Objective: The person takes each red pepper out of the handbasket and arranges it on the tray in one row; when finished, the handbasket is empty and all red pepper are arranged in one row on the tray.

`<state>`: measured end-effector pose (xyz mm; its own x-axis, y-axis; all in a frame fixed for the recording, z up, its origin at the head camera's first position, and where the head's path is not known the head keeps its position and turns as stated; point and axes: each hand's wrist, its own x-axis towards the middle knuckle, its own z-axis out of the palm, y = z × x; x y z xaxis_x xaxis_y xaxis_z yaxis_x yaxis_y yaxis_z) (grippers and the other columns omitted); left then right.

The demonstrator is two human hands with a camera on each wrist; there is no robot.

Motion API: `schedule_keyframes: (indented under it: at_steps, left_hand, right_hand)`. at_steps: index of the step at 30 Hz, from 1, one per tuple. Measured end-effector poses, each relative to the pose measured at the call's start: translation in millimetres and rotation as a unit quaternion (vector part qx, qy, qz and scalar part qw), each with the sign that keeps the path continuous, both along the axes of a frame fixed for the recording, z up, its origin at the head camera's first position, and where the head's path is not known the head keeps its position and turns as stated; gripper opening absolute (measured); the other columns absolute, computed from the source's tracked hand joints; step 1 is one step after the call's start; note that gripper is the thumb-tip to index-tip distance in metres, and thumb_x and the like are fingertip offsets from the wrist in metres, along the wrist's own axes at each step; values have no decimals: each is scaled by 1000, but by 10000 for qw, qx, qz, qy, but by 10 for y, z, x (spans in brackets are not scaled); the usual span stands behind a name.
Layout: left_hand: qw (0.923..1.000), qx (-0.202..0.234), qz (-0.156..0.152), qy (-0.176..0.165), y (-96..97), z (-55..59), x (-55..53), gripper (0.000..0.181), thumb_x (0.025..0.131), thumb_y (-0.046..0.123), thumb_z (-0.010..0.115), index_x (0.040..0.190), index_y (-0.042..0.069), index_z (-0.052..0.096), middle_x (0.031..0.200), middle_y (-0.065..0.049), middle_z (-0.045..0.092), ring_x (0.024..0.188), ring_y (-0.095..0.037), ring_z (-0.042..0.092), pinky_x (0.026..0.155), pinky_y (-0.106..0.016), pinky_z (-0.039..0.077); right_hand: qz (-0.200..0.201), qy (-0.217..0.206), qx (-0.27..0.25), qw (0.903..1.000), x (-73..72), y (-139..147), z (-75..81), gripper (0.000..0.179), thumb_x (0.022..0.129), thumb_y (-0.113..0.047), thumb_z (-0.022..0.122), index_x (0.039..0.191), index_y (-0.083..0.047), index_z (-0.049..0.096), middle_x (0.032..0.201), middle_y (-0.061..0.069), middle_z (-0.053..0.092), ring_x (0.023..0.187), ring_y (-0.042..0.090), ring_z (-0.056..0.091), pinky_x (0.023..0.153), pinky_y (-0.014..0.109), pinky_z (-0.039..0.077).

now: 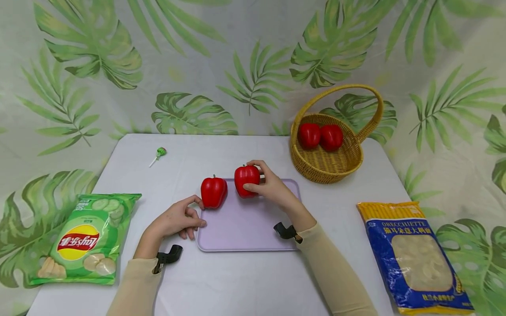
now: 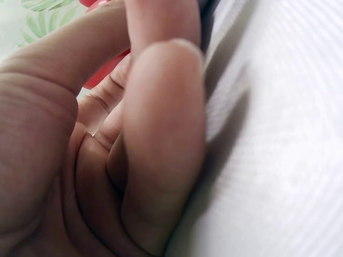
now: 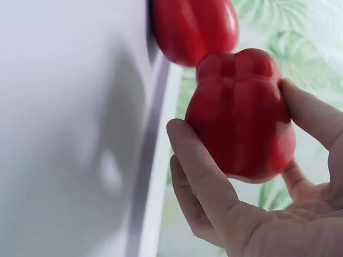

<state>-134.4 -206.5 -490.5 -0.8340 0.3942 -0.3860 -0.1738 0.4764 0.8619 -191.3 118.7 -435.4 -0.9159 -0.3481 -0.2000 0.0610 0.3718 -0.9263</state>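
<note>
At the far edge of the lilac tray [image 1: 237,230] in the head view, the right hand [image 1: 274,188] reaches up from lower right, fingers and thumb grasping a red pepper [image 1: 242,177] — stem end up the picture, long axis nearly upright there. The left hand [image 1: 174,218] rests near a second pepper [image 1: 214,193], fingers released. From the left wrist, bent fingers lie close to the white tabletop [image 2: 289,160]. From the right wrist, the held pepper's lobed end faces the other.

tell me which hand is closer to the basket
Right. The right hand holds a pepper left of the basket; the left hand is farther left, by the left edge of the tray.
</note>
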Motion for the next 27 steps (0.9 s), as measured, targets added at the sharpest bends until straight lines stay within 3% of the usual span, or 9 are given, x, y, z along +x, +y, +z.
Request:
schedule_keyframes:
  at_steps: [12,19,27]
  left_hand:
    - [10000,1,8,-11,0,0,10,48,92,18,83,128,10,52,76,-7,72,55,-21,70,49,-28,55]
    - [10000,37,13,-3,-2,-6,14,49,91,18,83,128,10,52,74,-7,70,54,-21,70,48,-28,54]
    - [10000,52,8,20,-1,-9,6,49,91,18,83,128,10,52,74,-7,70,54,-21,70,48,-28,54]
  right_hand:
    - [-184,139,364,9991,53,-222,-193,62,96,-23,78,149,-30,47,148,18,55,132,37,55,95,47,60]
    - [-221,139,528,9983,73,-263,-233,61,95,-24,79,148,-31,48,145,19,57,127,37,58,86,41,61]
    - [-218,232,632,9975,92,-295,-237,61,95,-25,79,147,-30,48,141,19,60,126,36,59,88,43,62]
